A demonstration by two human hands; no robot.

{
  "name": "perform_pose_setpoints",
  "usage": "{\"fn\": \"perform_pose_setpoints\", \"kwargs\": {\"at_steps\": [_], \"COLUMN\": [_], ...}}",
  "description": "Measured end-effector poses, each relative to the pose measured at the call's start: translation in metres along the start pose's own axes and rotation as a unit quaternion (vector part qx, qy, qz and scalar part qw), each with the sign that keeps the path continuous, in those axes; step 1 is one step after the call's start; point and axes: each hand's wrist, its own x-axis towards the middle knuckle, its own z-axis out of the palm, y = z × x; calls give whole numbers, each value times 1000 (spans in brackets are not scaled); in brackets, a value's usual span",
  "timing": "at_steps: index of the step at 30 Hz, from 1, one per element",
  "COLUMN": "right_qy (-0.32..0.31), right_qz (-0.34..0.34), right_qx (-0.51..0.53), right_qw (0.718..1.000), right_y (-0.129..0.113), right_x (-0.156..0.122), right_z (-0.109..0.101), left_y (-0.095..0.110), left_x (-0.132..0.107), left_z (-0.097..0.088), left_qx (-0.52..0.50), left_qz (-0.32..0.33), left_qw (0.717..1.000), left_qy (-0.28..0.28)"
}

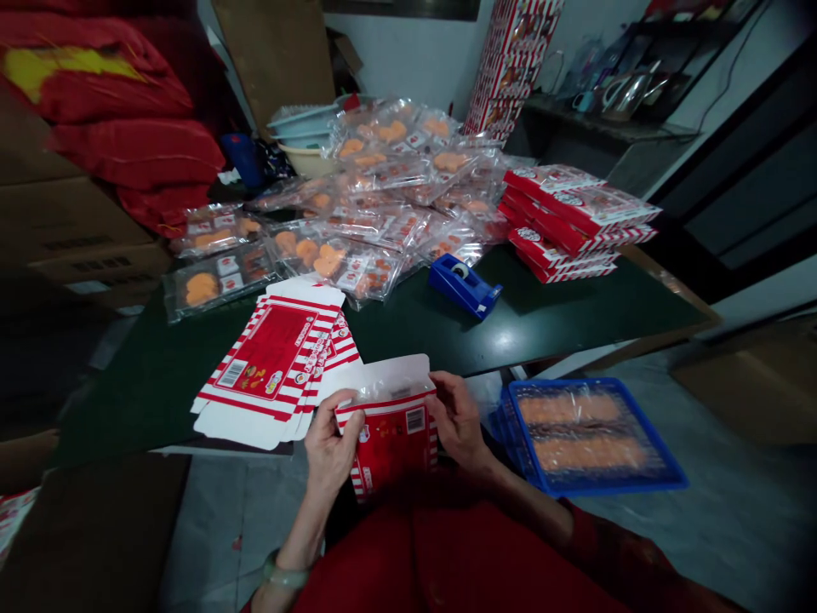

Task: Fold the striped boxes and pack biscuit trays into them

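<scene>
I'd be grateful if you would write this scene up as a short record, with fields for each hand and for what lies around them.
Left hand: grips a red-and-white striped cardboard box, clear plastic showing at its open top
Right hand: holds the box's right side
Left wrist: pale green bangle
Surface: dark green tabletop
On it: flat striped cardboard blanks, blue tape dispenser, clear packets of orange pieces, stacked closed red boxes
Right of hands: blue plastic tray of film-wrapped orange items

Passage from the hands (pixel 456 421) toward the blue tape dispenser (pixel 464 285) runs over the dark green counter (pixel 511 328); flat red-striped carton blanks (pixel 271 366) obstruct left, a blue tray (pixel 574 382) of wrapped orange pieces right.
</scene>
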Motion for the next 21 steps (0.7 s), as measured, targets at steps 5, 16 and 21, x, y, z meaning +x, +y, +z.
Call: {"fn": "perform_pose_setpoints", "kwargs": {"at_steps": [5, 16, 21], "right_qy": [8, -30, -111], "right_qz": [-47, 116, 223], "right_qx": [-27, 124, 256], "right_qw": [998, 985, 934], "right_y": [3, -17, -8], "right_x": [4, 12, 25], "right_z": [7, -35, -48], "left_y": [-4, 39, 42], "left_x": [-1, -2, 7], "left_z": [7, 33, 48], "left_qx": [-9, -220, -279], "left_qz": [-18, -106, -85], "left_qw": [999, 969, 956], "left_qy": [35, 40, 14]}}
